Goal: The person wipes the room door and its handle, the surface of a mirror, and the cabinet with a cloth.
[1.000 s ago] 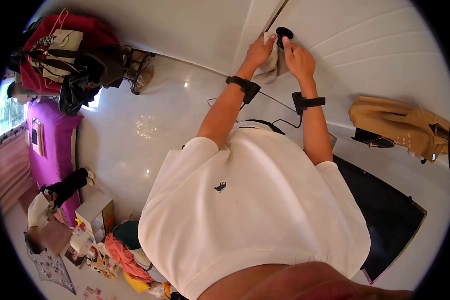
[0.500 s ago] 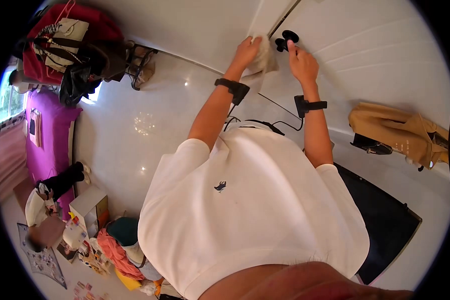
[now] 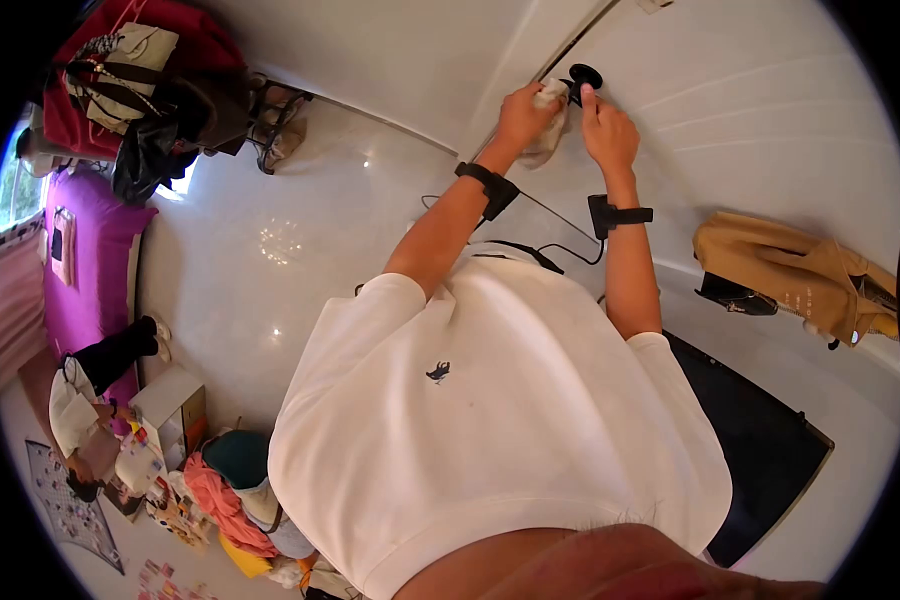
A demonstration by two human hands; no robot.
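Note:
My left hand (image 3: 526,117) is closed around a pale, off-white cloth (image 3: 542,152), part of which hangs below the fingers. A bunched end of the cloth rises from the grip and sits against or just beside the black door handle (image 3: 585,77). My right hand (image 3: 611,132) is closed at the handle, its thumb lying along the black part; the curled fingers are mostly hidden. The handle is fixed to a white door (image 3: 730,110), near the dark gap along its edge. Each wrist wears a black strap with a small device.
A tan coat (image 3: 780,265) and a dark bag hang on the right. A black panel (image 3: 760,440) stands behind me on the right. Bags and clothes load a rack (image 3: 280,110) at upper left. Another person (image 3: 80,410) is by the purple bed (image 3: 90,270), near a white box (image 3: 170,405).
My left hand has moved right with the cloth, from the door's edge to the handle. My right hand has stayed at the handle. The other person's arms and head have shifted slightly.

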